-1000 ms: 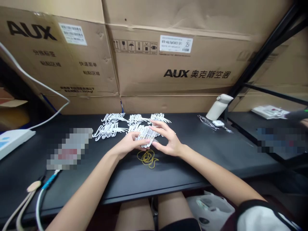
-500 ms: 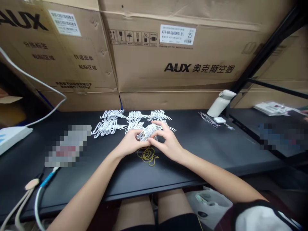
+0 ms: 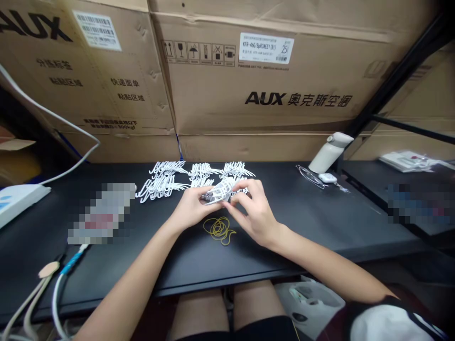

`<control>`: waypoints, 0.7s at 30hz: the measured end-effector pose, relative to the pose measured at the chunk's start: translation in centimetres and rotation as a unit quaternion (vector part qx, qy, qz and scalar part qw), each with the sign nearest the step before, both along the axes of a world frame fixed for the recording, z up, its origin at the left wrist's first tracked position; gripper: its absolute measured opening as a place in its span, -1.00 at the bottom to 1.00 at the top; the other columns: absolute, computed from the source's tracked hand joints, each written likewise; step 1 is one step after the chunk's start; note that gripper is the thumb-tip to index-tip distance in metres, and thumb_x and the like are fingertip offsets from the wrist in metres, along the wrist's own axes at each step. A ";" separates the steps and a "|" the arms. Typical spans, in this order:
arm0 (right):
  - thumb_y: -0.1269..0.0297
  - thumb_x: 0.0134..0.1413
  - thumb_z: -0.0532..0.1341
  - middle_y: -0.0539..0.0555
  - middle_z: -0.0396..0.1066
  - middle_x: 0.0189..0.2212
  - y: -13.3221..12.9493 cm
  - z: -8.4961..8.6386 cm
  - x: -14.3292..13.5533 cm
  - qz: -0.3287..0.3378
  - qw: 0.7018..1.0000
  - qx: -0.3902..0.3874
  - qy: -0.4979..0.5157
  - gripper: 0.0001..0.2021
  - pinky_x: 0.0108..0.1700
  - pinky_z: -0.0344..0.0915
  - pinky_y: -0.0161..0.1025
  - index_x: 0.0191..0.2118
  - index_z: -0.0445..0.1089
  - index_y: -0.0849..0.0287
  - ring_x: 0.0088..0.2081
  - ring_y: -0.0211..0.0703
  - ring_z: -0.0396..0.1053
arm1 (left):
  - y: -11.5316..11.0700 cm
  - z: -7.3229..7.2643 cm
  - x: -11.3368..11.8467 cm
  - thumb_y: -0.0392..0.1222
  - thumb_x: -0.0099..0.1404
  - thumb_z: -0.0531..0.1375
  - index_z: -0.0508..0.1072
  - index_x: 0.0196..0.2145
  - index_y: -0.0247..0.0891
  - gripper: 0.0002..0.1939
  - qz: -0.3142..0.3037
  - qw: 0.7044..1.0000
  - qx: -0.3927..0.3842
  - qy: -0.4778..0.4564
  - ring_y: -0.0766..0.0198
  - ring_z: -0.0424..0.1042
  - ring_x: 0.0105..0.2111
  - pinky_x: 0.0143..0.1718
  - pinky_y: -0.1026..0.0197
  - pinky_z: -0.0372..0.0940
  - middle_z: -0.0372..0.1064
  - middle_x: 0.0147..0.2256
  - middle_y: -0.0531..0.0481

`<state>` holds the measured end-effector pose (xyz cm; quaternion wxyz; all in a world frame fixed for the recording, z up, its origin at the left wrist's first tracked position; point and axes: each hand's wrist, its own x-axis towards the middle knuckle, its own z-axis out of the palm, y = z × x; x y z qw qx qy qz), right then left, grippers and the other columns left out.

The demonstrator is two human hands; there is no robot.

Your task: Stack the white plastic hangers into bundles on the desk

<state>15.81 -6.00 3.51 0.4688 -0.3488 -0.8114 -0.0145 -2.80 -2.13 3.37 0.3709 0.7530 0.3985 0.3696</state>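
Observation:
A bundle of white hooks (image 3: 219, 191) is held above the black table, with my left hand (image 3: 192, 206) closed round its left end. My right hand (image 3: 254, 208) is at the bundle's right side, thumb and fingers bent towards it; whether its fingertips grip a part is too small to tell. Behind the hands, white hook bundles lie in two rows, among them one at the front left (image 3: 159, 188) and one at the back right (image 3: 237, 169). A loose coil of yellow cord (image 3: 219, 229) lies on the table just below my hands.
Large cardboard boxes (image 3: 213, 109) stand behind the black table (image 3: 320, 222). At the right are a white bottle (image 3: 327, 154), glasses (image 3: 311, 176) and a small white case (image 3: 327, 178). A blurred flat object (image 3: 104, 213) with a cable (image 3: 73, 262) lies at left.
The bundle has turned in my left hand and looks flatter. My right hand has shifted slightly right and down, its fingers more bent.

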 end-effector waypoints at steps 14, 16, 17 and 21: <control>0.27 0.18 0.17 -0.04 0.32 -0.55 0.7 3.2 3.4 0.148 0.950 -0.271 -0.057 -0.81 -0.44 0.13 -0.37 -0.44 0.30 0.20 -0.53 -0.35 0.19 | 0.5 -2.0 -0.6 -0.19 0.24 0.23 0.44 0.01 -0.24 -0.63 -0.049 0.964 0.241 0.102 0.12 0.48 -0.15 -0.11 0.12 0.34 0.49 -0.12 -0.15; 0.21 0.15 0.20 -0.02 0.35 -0.56 1.2 3.2 3.9 0.146 0.932 -0.329 0.034 -0.79 -0.49 0.14 -0.37 -0.44 0.31 0.21 -0.55 -0.36 0.21 | 0.4 -2.1 -0.4 -0.23 0.24 0.22 0.43 0.03 -0.24 -0.62 -0.060 0.960 0.253 0.100 0.12 0.48 -0.14 -0.10 0.12 0.34 0.49 -0.11 -0.16; 0.17 0.13 0.21 -0.02 0.36 -0.56 1.6 3.0 4.0 0.142 0.918 -0.360 0.082 -0.77 -0.52 0.14 -0.37 -0.44 0.31 0.21 -0.58 -0.37 0.20 | 0.4 -2.1 -0.3 -0.24 0.25 0.22 0.43 0.04 -0.25 -0.62 -0.062 0.959 0.258 0.099 0.12 0.48 -0.13 -0.09 0.12 0.34 0.49 -0.11 -0.17; 0.06 0.02 0.28 -0.07 0.34 -0.61 3.3 1.8 3.9 0.133 0.849 -0.428 0.278 -0.68 -0.62 0.11 -0.37 -0.51 0.29 0.21 -0.72 -0.47 0.02 | 0.4 -2.2 0.0 -0.22 0.23 0.24 0.45 0.02 -0.29 -0.61 -0.053 0.960 0.260 0.088 0.11 0.48 -0.13 -0.10 0.12 0.34 0.50 -0.13 -0.19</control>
